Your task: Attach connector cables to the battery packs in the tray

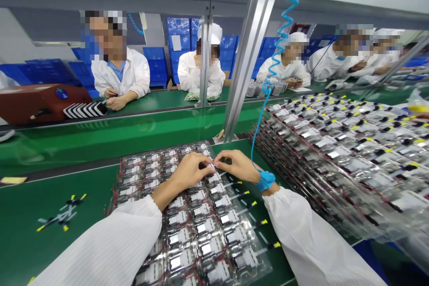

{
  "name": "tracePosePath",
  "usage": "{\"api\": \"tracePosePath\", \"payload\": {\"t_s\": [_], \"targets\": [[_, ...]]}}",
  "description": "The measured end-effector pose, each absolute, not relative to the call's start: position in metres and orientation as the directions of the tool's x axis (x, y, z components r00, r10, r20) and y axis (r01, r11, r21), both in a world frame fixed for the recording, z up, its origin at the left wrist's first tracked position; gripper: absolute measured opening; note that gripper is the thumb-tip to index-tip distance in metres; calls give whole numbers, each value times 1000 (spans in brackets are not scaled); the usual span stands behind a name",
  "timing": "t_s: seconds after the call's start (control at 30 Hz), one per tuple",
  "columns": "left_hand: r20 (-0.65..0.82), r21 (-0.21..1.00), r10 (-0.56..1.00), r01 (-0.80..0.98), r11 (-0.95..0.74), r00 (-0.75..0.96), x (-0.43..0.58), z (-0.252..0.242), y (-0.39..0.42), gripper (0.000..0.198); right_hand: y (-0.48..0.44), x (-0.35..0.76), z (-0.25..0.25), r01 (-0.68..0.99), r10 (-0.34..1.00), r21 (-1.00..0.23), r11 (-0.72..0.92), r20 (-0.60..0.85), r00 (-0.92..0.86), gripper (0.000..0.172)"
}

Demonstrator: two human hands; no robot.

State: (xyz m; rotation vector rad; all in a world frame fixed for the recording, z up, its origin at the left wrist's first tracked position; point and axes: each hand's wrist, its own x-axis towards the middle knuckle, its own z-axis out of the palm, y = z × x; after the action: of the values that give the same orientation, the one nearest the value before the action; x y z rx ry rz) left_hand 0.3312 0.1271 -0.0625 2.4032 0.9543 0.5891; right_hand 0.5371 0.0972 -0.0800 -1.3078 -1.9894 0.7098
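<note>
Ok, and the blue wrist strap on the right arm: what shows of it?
The blue wrist strap is a fabric-looking band around the wrist, between the right hand and the white sleeve. A thin blue cord runs up from it past a metal upright, becoming a coil that leaves the top of view.

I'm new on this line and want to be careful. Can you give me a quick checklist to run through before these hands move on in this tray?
1. Blue wrist strap on the wrist of the right hand: ok, it's worn.
2. Coiled blue cord: cannot tell, its grounded end isn't visible.
3. White sleeves: ok, they reach the wrists.
4. Clear tray of wired modules: ok, it lies flat on the green bench.
5. What the left hand pinches: cannot tell, the fingers hide it.
6. Yellow-tipped leads: not ok, they lie loose beside the tray.
</note>
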Motion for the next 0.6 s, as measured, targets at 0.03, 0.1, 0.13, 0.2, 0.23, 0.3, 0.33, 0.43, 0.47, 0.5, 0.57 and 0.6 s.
{"api": "tracePosePath", "payload": {"t_s": [0.03, 0.1, 0.13, 0.2, 0.23, 0.3, 0.33, 0.43, 0.47, 0.5, 0.57, 0.6], "targets": [[212, 565, 714, 512, -647, 668, 331, -63, 127, 10, 97, 537, -81, 582, 930, -731, 357, 219, -296, 15], [220, 548, 702, 510, -663, 677, 331, -63, 127, 9, 97, 536, -81, 579, 928, -731, 362, 219, -303, 15], [223, 542, 698, 509, -669, 680, 330, -63, 127, 10, 97, 536, -80, 573, 925, -732, 367, 223, -308, 15], [226, 533, 693, 509, -676, 685, 329, -65, 127, 10, 95, 536, -78, 560, 918, -734, 384, 238, -317, 15], [228, 529, 692, 509, -679, 685, 329, -66, 128, 11, 94, 536, -77, 555, 914, -733, 394, 251, -318, 14], [234, 523, 689, 509, -684, 686, 328, -68, 128, 12, 93, 537, -74, 550, 906, -723, 418, 285, -314, 12], [240, 512, 682, 507, -693, 690, 328, -68, 127, 13, 93, 538, -73, 551, 902, -716, 428, 305, -305, 11], [265, 420, 634, 504, -754, 727, 325, -66, 125, 22, 96, 545, -72, 579, 903, -696, 424, 371, -216, 17], [271, 373, 613, 506, -778, 743, 323, -63, 124, 27, 97, 548, -72, 592, 904, -693, 410, 393, -167, 21], [276, 323, 596, 511, -796, 754, 318, -58, 123, 31, 98, 550, -72, 605, 903, -692, 394, 413, -117, 25], [278, 249, 597, 543, -802, 753, 303, -46, 119, 35, 99, 554, -72, 621, 895, -693, 367, 444, -34, 31], [274, 229, 614, 570, -789, 740, 291, -39, 117, 34, 98, 555, -71, 621, 890, -696, 360, 456, -5, 33]]}}
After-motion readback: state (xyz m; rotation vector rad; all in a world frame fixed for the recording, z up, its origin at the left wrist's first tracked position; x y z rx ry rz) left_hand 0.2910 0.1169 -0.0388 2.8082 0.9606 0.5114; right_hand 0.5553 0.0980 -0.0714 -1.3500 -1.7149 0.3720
